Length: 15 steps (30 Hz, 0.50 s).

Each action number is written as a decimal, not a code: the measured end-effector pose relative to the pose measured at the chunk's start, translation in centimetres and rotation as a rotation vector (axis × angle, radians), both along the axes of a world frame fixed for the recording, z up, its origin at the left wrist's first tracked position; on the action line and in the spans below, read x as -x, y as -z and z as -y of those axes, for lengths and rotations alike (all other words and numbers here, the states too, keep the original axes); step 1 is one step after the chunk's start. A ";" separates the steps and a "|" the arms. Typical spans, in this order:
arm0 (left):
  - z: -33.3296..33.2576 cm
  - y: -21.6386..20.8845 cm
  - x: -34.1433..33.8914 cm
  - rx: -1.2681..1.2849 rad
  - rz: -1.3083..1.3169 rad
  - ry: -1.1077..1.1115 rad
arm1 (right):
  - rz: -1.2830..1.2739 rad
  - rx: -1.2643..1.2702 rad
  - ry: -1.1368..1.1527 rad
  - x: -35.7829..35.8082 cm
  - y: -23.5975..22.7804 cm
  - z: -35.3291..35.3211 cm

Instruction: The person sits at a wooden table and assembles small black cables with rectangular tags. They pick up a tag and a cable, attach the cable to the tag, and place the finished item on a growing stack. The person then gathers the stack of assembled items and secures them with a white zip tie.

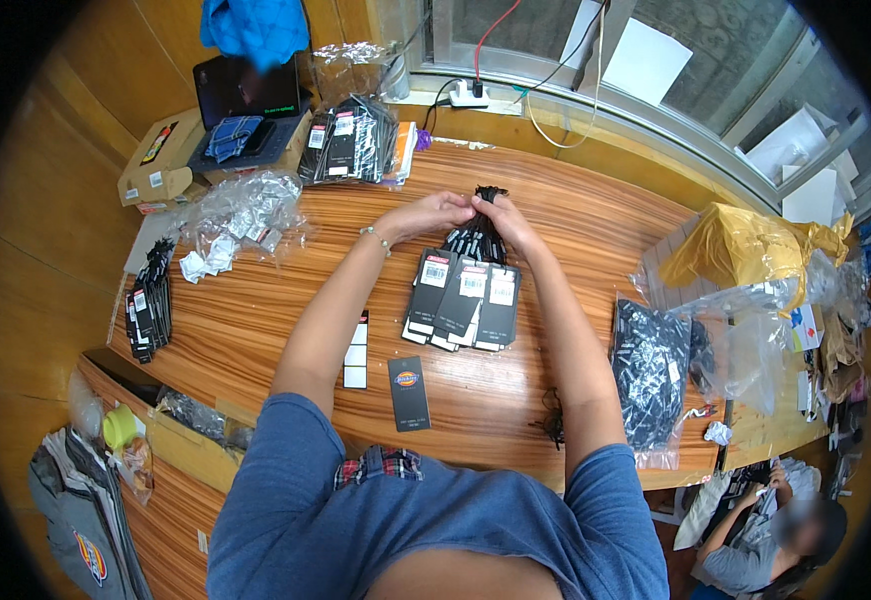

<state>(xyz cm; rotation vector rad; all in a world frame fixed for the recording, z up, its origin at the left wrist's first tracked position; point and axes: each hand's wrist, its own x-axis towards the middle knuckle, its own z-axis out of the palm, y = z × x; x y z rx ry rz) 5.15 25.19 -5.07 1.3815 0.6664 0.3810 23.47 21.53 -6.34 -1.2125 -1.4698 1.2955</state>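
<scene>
Both my arms reach forward over the wooden table. My right hand (pixel 505 220) is closed round the gathered black strings (pixel 474 240) of a bunch of hang tags. With its fingertips together, my left hand (pixel 440 213) pinches at the same strings from the other side. Below the hands the black hang tags (pixel 461 298) lie fanned on the table, several showing white barcode stickers. A single black tag (pixel 411 393) lies nearer to me. Beside my left forearm is a narrow strip of white labels (pixel 356 355), partly hidden by the arm.
At the left lies another bunch of black tags (pixel 150 308), near a crumpled clear bag (pixel 246 212). More tags (pixel 346 142) are stacked at the back by a laptop (pixel 246 95). On the right sits a bag of black strings (pixel 648 370). A person (pixel 771 540) works at lower right.
</scene>
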 end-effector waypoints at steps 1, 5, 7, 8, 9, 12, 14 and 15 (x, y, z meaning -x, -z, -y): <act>-0.1 -0.1 0.1 -0.007 -0.060 0.032 | 0.052 -0.015 -0.012 -0.1 0.1 -0.4; -1.1 0.3 -1.3 0.145 0.020 0.201 | 0.325 -0.160 -0.033 -1.3 0.4 -1.6; -1.5 1.5 -2.2 0.260 0.166 0.197 | 0.464 -0.221 -0.076 -1.0 -2.0 -1.0; -1.9 2.1 -2.6 0.297 0.204 0.188 | 0.475 -0.408 0.014 -1.1 0.1 -1.9; -2.5 2.6 -3.0 0.332 0.242 0.184 | 0.442 -0.363 0.024 -1.1 0.0 -2.1; -3.8 3.8 -3.6 0.364 0.268 0.280 | 0.357 -0.081 -0.047 -1.7 -1.2 -2.6; -4.2 4.1 -4.2 0.347 0.305 0.371 | 0.273 0.124 -0.098 -2.0 -2.3 -2.5; -4.4 4.5 -4.5 0.369 0.308 0.367 | 0.228 0.222 -0.121 -2.2 -2.5 -2.5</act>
